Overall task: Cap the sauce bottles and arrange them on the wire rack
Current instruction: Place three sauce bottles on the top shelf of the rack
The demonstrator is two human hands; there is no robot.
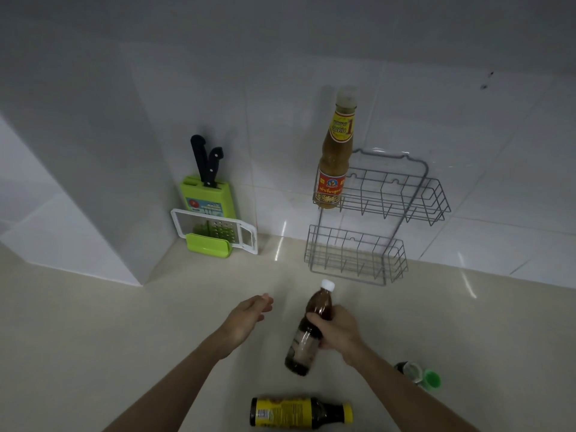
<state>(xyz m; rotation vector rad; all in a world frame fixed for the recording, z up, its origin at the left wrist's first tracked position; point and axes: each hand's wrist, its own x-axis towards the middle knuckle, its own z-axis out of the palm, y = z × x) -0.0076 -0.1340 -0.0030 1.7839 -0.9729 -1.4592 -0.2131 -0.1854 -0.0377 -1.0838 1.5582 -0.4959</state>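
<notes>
My right hand (335, 330) grips a dark brown sauce bottle (304, 347) with a white cap around its middle, above the counter. To its left my left hand (249, 313) hovers with relaxed fingers and holds nothing. A grey two-tier wire rack (386, 188) leans against the tiled wall. A tall capped bottle of pale orange sauce (335, 157) stands at the left end of its upper tier. The lower tier holds nothing. A dark bottle with a yellow label and yellow cap (299, 412) lies on its side near me. A green-capped bottle (419, 374) is partly hidden behind my right forearm.
A green knife block (207, 194) with two black-handled knives stands in the wall corner at the left. A white and green grater (215, 233) leans in front of it. The beige counter (124, 322) stretches between me and the wall.
</notes>
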